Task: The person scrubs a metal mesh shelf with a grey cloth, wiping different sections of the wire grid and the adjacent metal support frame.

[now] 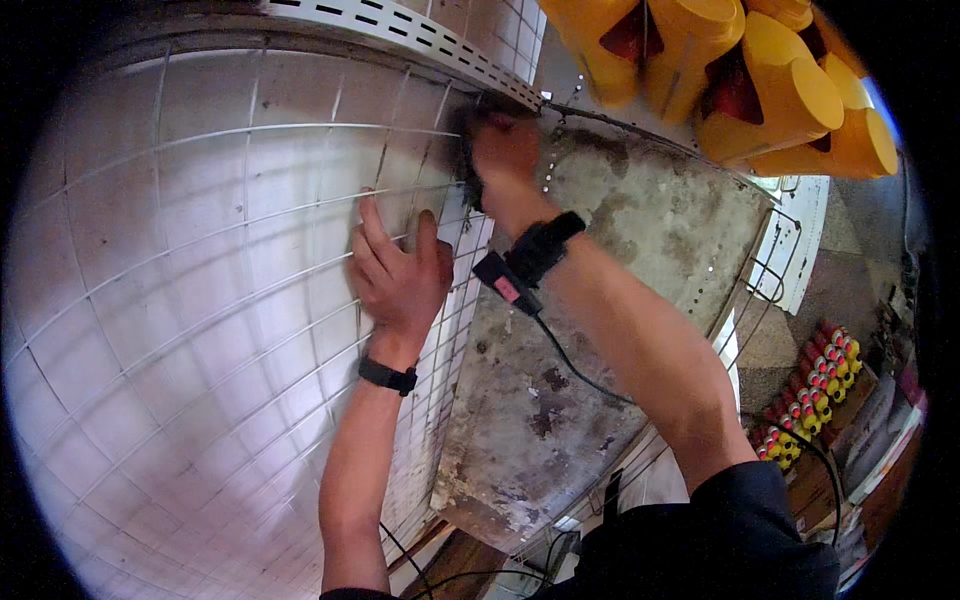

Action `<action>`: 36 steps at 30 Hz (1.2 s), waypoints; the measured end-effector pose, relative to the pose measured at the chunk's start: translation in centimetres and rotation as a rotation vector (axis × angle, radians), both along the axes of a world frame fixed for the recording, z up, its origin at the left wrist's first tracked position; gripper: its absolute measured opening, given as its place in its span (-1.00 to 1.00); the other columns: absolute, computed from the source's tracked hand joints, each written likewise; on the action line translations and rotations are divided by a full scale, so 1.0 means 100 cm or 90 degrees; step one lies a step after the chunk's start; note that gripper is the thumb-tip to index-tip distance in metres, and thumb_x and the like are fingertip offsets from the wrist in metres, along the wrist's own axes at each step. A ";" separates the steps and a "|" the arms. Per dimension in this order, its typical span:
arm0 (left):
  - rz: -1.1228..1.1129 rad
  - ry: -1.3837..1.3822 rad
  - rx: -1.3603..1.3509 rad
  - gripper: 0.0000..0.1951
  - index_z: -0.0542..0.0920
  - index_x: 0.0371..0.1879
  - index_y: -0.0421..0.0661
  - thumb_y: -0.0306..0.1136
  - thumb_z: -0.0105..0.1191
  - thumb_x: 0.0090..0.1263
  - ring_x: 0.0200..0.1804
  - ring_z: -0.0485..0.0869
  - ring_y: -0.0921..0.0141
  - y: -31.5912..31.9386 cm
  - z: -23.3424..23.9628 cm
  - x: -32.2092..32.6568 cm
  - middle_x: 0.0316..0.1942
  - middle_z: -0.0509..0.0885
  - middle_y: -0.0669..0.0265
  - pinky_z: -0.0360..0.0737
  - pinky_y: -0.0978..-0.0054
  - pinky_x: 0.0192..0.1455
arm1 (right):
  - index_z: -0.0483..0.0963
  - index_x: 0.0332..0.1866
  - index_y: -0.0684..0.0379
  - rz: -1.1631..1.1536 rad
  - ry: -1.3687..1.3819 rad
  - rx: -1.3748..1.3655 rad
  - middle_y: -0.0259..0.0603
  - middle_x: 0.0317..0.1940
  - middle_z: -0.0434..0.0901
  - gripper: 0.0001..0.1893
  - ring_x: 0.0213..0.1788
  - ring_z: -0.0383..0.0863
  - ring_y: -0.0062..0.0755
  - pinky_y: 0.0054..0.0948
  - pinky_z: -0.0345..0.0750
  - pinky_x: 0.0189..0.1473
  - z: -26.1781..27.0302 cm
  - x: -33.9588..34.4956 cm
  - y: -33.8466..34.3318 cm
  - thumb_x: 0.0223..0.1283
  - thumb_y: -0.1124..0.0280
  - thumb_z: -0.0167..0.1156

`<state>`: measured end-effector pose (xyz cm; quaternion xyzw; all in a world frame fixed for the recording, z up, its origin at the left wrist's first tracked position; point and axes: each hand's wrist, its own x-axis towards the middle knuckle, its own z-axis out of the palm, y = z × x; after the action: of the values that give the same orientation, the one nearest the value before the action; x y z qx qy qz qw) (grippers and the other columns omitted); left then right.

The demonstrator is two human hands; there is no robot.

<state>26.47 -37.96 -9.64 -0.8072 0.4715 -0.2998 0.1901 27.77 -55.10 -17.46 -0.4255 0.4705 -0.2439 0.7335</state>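
Note:
My left hand (405,274) rests against a white wire grid panel (292,262), fingers apart and nothing held. Above and to the right of it, my right hand (510,154) is blurred. It grips a dark, soft-looking cloth (470,165) at the panel's edge, close to the slotted white metal strip (450,51). What the cloth is exactly cannot be made out, and my fingers are partly hidden. Beneath my right forearm lies a stained, worn metal shelf (660,210). Each wrist wears a black strap; a small black plug with a cable (510,286) hangs by the right one.
Several yellow plastic jugs (780,97) stand beyond the shelf's far edge. A bent wire rail (776,255) runs along its right side. Bottles with red caps (814,390) are grouped lower down at the right. Dark cables (480,574) cross near my body.

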 end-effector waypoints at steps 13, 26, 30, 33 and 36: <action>-0.005 -0.025 0.005 -0.67 0.73 0.03 0.30 -0.23 0.24 0.26 0.28 0.49 -0.11 -0.006 0.001 -0.002 0.53 0.36 -0.20 0.55 -0.03 0.19 | 0.71 -0.06 0.32 -0.106 -0.212 0.176 -0.15 -0.17 0.74 -0.81 -0.12 0.66 -0.20 -0.25 0.55 -0.02 -0.022 0.010 -0.005 0.29 0.51 0.28; -0.026 -0.016 -0.012 -0.68 0.74 0.01 0.26 -0.23 0.25 0.24 0.26 0.50 -0.08 -0.010 0.001 0.001 0.51 0.39 -0.17 0.57 -0.01 0.19 | 0.76 -0.24 0.31 -0.105 0.035 -0.250 0.16 -0.18 0.73 -0.75 -0.07 0.68 0.26 -0.03 0.59 0.10 -0.023 0.002 0.017 0.23 0.28 0.42; -0.015 -0.029 -0.008 -0.68 0.75 0.00 0.27 -0.22 0.26 0.24 0.28 0.49 -0.08 -0.006 0.000 0.002 0.52 0.38 -0.16 0.57 -0.01 0.20 | 0.74 -0.22 0.29 -0.016 0.044 -0.270 0.19 -0.13 0.70 -0.77 -0.04 0.64 0.31 0.08 0.56 0.05 -0.016 -0.012 0.014 0.16 0.32 0.40; -0.031 -0.042 -0.017 -0.71 0.73 -0.02 0.27 -0.20 0.23 0.26 0.27 0.51 -0.06 -0.007 0.001 0.002 0.51 0.40 -0.15 0.59 0.04 0.15 | 0.75 -0.21 0.26 -0.042 0.037 -0.360 0.18 -0.13 0.70 -0.79 -0.05 0.66 0.27 0.02 0.58 0.00 -0.024 -0.014 0.014 0.16 0.34 0.39; -0.037 -0.066 -0.012 -0.75 0.70 -0.04 0.24 -0.18 0.16 0.32 0.23 0.55 0.00 -0.010 0.003 0.000 0.49 0.46 -0.12 0.63 0.13 0.03 | 0.78 -0.17 0.22 -0.040 0.073 -0.372 0.14 -0.13 0.72 -0.77 -0.05 0.70 0.22 -0.11 0.62 0.01 -0.022 -0.025 0.016 0.20 0.29 0.41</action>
<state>26.45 -38.92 -9.36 -0.7783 0.4817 -0.3511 0.1973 25.30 -53.45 -19.63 -0.6166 0.4340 -0.3676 0.5444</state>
